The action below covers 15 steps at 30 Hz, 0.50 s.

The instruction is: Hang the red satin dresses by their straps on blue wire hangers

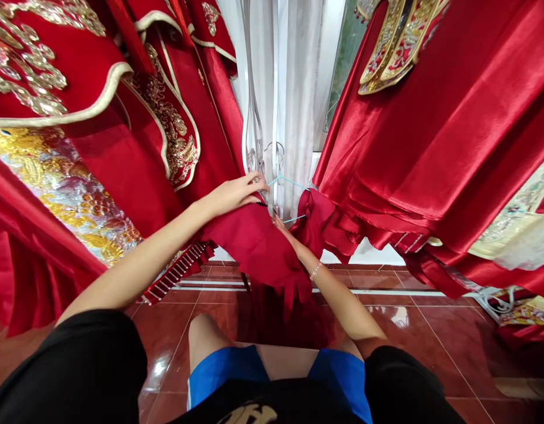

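A plain red garment (258, 247) hangs in front of me from a thin light-blue wire hanger (289, 182). My left hand (236, 191) rests on top of the garment's left shoulder, fingers curled over the cloth by the hanger's hook. My right hand (286, 231) reaches up under the hanger's right arm, mostly hidden in the red cloth; its fingers are pressed into the fabric near the wire. A thin bracelet (316, 271) circles my right wrist.
Red satin robes with gold embroidery hang close on the left (77, 118) and right (431, 129). White curtains (280, 88) hang behind the hanger. The floor is glossy red-brown tile (422, 335). A white stand foot (493, 300) sits low on the right.
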Available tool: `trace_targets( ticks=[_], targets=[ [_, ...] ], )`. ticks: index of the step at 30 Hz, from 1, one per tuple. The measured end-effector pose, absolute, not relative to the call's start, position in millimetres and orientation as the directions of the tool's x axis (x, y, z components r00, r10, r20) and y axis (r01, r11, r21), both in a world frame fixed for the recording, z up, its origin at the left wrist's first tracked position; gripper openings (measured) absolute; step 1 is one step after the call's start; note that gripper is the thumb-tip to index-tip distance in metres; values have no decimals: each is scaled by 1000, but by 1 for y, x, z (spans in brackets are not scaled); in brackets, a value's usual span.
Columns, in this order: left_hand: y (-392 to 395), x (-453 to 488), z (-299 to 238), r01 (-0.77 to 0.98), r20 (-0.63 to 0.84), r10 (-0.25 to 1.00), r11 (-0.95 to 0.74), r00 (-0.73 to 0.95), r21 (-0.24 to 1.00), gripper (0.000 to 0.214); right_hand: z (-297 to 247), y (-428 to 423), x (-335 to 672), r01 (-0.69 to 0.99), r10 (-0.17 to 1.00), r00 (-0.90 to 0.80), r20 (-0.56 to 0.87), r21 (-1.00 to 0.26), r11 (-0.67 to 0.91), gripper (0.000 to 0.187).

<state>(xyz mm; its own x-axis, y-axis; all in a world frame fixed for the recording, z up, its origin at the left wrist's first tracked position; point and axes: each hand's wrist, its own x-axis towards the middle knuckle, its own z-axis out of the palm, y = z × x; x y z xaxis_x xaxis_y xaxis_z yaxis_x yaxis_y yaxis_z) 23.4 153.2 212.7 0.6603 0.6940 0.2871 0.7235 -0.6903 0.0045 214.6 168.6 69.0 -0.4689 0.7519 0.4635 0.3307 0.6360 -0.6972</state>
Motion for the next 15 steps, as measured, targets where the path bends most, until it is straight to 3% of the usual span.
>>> trace_targets(
  ticks=[3, 5, 7, 9, 11, 13, 15],
  targets=[
    [126, 20, 172, 866, 462, 777, -499, 428, 36, 47, 79, 156, 246, 271, 726, -271, 632, -673, 688, 32],
    [112, 14, 150, 935, 464, 837, -351, 292, 45, 55, 89, 152, 277, 273, 683, -86, 725, -642, 716, 37],
    [108, 6, 138, 979, 385, 906, -201, 179, 19, 47, 99, 160, 310, 337, 657, -1, 754, -618, 710, 37],
    [115, -4, 134, 995, 299, 949, -96, 101, -33, 40, 110, 180, 336, 551, 661, -4, 751, -550, 628, 38],
    [128, -15, 135, 995, 249, 966, -45, 67, -92, 42, 115, 206, 354, 750, 739, -87, 668, -445, 490, 45],
    [142, -24, 138, 992, 237, 970, -27, 55, -121, 46, 116, 228, 362, 798, 818, -191, 543, -399, 451, 39],
    [153, -34, 141, 991, 230, 972, -30, 59, -128, 48, 113, 240, 365, 741, 829, -283, 482, -440, 508, 33]
  ],
)
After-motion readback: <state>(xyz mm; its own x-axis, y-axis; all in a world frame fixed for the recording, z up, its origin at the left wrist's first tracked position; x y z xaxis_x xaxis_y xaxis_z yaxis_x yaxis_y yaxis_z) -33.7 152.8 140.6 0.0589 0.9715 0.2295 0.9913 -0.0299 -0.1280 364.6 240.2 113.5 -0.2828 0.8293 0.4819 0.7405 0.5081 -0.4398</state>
